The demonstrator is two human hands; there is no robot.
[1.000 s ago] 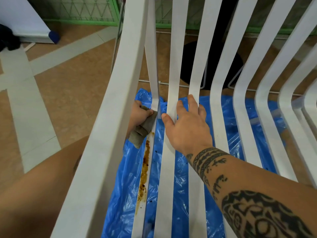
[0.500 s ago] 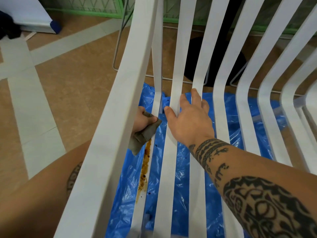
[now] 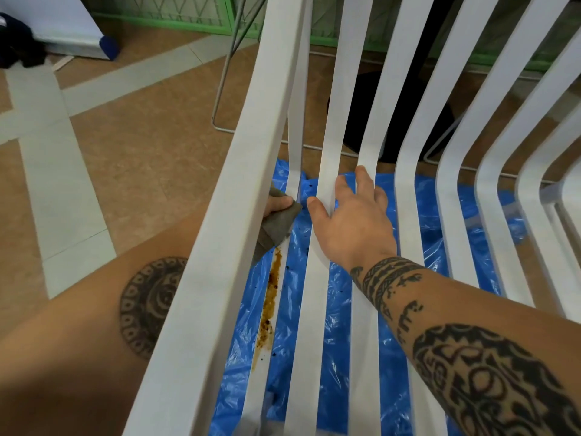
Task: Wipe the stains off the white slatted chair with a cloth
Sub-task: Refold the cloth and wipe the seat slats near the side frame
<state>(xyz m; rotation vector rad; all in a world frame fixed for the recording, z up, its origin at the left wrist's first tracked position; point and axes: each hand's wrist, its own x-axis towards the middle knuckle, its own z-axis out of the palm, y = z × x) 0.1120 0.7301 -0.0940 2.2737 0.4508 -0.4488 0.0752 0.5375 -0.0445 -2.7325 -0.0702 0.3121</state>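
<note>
left hand [image 3: 277, 203], half behind the white slatted chair [image 3: 239, 199] rail, pinches the grey cloth [image 3: 278, 223] on the leftmost slat. brown stain [image 3: 269, 305] just nearer isn't wiped yet. right hand [image 3: 352, 225] lies flat across neighbouring slats, fingers spread. barely started imo

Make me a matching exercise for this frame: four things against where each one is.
1 grey cloth
2 brown stain
3 blue plastic sheet
4 right hand

A on the floor under the white slatted chair
B resting on the slats
C gripped by the left hand
D streaked down a thin slat below the cloth

Pairs: 1-C, 2-D, 3-A, 4-B
</note>
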